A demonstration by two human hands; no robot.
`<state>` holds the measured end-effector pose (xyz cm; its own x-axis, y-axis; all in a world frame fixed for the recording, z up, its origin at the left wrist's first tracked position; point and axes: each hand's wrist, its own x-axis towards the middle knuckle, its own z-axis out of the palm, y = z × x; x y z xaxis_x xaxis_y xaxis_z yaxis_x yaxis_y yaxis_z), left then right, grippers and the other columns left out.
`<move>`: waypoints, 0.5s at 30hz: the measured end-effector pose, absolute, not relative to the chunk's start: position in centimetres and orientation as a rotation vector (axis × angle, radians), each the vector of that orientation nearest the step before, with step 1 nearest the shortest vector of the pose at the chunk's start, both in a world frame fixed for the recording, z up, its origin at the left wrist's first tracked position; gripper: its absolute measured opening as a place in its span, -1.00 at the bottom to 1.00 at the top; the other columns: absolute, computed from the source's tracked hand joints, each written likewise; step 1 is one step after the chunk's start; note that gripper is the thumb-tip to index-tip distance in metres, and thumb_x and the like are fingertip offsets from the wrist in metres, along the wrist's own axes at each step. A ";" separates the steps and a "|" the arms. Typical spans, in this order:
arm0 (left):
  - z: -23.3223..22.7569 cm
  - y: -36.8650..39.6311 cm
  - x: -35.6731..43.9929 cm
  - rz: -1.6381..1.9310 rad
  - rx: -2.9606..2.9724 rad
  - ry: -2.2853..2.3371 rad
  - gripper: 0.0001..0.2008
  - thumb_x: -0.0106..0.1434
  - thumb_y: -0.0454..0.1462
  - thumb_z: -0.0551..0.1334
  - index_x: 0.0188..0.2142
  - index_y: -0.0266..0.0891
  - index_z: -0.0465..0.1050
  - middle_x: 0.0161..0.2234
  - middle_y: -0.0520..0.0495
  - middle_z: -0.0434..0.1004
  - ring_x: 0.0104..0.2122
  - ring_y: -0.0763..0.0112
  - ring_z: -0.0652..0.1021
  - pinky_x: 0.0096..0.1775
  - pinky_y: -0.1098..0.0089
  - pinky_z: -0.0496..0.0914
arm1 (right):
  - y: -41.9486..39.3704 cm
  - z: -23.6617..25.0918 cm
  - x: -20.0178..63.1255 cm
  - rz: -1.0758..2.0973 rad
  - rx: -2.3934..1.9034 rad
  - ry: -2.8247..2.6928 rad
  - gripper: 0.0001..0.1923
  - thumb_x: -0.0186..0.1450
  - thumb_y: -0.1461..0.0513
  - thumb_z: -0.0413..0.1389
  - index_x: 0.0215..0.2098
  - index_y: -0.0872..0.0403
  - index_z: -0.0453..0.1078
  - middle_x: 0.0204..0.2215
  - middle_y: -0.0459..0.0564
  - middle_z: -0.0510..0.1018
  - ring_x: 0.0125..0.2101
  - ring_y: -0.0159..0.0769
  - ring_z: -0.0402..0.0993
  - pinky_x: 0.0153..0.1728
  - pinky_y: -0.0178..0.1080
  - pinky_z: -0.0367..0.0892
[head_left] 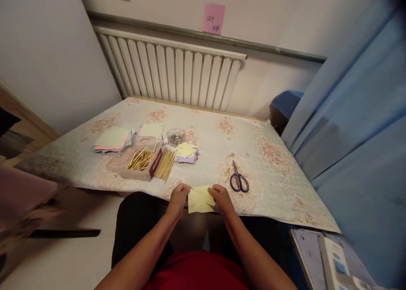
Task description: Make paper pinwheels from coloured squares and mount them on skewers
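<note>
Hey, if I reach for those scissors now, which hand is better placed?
Probably your right hand: the scissors lie on its side, handles toward you. Your left hand is farther away, and both hands pinch the yellow paper.

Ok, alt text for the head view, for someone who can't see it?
A person's left hand and right hand hold yellow paper at the near edge of a flowered table. Scissors lie to the right; a box of sticks and stacks of paper are left.

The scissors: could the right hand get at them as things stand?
Probably yes: the scissors lie near the right hand with nothing visible between, though that hand holds the yellow paper.
</note>
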<state>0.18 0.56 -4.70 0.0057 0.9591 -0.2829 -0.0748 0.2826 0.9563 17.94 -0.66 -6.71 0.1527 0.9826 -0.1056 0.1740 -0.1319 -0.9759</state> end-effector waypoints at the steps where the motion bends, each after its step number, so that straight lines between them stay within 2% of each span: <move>1: -4.7 0.6 0.2 1.033 0.955 1.290 -0.78 -0.02 -0.15 0.20 -0.59 -0.22 0.22 -0.65 0.14 0.20 -0.62 0.54 0.23 -0.54 0.49 0.11 | -0.7 -6.7 17.9 1.098 -1.498 -1.174 -0.72 0.07 0.10 0.08 -0.66 0.06 0.17 -0.72 -0.23 0.10 -0.62 -0.46 0.01 -0.59 -0.36 -0.06; 6: -4.7 0.5 0.0 1.031 1.023 1.344 -0.80 0.01 -0.14 0.15 -0.56 -0.22 0.27 -0.62 0.11 0.23 -0.60 0.50 0.26 -0.53 0.47 0.12 | -0.9 -6.1 17.7 1.150 -1.483 -1.156 -0.73 0.07 0.09 0.10 -0.65 0.07 0.18 -0.72 -0.24 0.10 -0.62 -0.47 0.01 -0.59 -0.37 -0.05; 10: -5.1 0.5 -0.1 1.037 1.050 1.364 -0.78 0.06 -0.14 0.11 -0.59 -0.20 0.20 -0.64 0.12 0.20 -0.60 0.49 0.23 -0.54 0.46 0.09 | -1.0 -6.1 17.6 1.162 -1.481 -1.150 -0.73 0.05 0.10 0.11 -0.64 0.07 0.18 -0.72 -0.26 0.08 -0.63 -0.48 -0.02 -0.59 -0.37 -0.08; 15: -5.4 1.1 0.0 0.996 1.080 1.427 -0.78 0.08 -0.15 0.11 -0.62 -0.18 0.20 -0.66 0.09 0.20 -0.61 0.46 0.26 -0.54 0.43 0.10 | -0.6 -6.6 17.9 1.181 -1.460 -1.170 -0.80 0.04 0.11 0.11 -0.57 0.09 0.30 -0.72 -0.25 0.16 -0.64 -0.47 0.01 -0.58 -0.36 -0.07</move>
